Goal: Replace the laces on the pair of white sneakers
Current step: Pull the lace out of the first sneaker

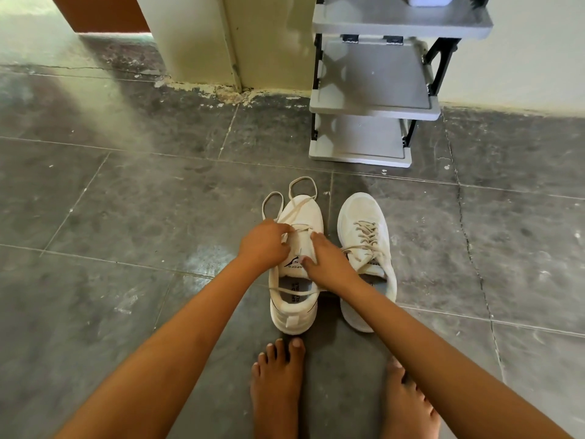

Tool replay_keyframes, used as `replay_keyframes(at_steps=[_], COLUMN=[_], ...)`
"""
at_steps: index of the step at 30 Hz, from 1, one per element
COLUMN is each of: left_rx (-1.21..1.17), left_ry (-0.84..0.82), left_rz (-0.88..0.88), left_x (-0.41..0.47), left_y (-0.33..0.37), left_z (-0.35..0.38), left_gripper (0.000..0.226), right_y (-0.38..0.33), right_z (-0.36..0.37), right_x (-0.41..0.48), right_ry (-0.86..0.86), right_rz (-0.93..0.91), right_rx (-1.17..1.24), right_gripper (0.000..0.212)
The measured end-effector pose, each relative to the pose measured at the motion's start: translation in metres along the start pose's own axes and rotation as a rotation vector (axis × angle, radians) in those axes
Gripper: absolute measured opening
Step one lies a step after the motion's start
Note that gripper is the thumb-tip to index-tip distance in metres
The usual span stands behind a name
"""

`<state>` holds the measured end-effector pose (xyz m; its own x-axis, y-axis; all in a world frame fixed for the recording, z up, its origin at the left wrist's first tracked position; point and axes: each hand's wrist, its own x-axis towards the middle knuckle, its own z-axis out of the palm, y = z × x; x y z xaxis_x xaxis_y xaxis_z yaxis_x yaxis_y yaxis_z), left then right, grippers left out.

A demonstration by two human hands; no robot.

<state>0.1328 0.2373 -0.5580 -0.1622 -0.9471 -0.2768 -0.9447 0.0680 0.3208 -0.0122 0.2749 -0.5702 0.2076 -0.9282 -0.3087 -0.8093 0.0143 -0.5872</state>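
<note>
Two white sneakers stand side by side on the grey tiled floor, toes pointing away from me. The left sneaker point(296, 299) has a loosened beige lace point(302, 185) that loops out past its toe, and one strand lies across the heel opening. My left hand point(266, 243) pinches the lace at the eyelets on the shoe's left side. My right hand point(327, 261) grips the tongue and the right eyelet edge. The right sneaker point(364, 217) keeps its lace threaded, ends untied.
A grey plastic shoe rack point(373, 103) with black posts stands against the wall just beyond the sneakers. A cream pillar point(196, 42) rises at the back left. My bare feet point(278, 384) rest on the floor right behind the shoes.
</note>
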Motion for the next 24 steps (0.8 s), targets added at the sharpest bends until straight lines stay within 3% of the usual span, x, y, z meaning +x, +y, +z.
replay_keyframes(at_steps=[3,6,9,11,13,18,24], left_rx=[0.096,0.138,-0.203,-0.511,-0.620,-0.016,0.312], left_ry=[-0.037,-0.066,-0.116,-0.146,-0.137,-0.057,0.045], left_rz=[0.017,0.010,-0.041,-0.130,-0.150,0.043,0.113], left_x=[0.007,0.013,0.020,0.022,0.023,0.023,0.022], left_y=[0.009,0.018,0.027,0.030,0.027,0.011,0.025], left_z=[-0.001,-0.004,-0.009,-0.012,-0.013,-0.020,-0.010], left_gripper=[0.039,0.029,0.005,0.019,0.019,0.022,0.022], right_y=[0.002,0.006,0.005,0.005,0.006,0.009,0.007], right_z=[0.010,0.015,0.019,0.022,0.023,0.026,0.029], right_x=[-0.008,-0.012,-0.013,-0.012,-0.011,-0.013,-0.013], right_ry=[-0.069,-0.058,-0.041,-0.039,-0.037,0.003,0.009], right_rz=[-0.005,-0.011,-0.013,-0.013,-0.017,-0.064,-0.083], right_rx=[-0.008,-0.028,-0.074,-0.091,-0.096,-0.047,0.043], right_gripper=[0.090,0.090,0.081,0.078,0.078,0.081,0.075])
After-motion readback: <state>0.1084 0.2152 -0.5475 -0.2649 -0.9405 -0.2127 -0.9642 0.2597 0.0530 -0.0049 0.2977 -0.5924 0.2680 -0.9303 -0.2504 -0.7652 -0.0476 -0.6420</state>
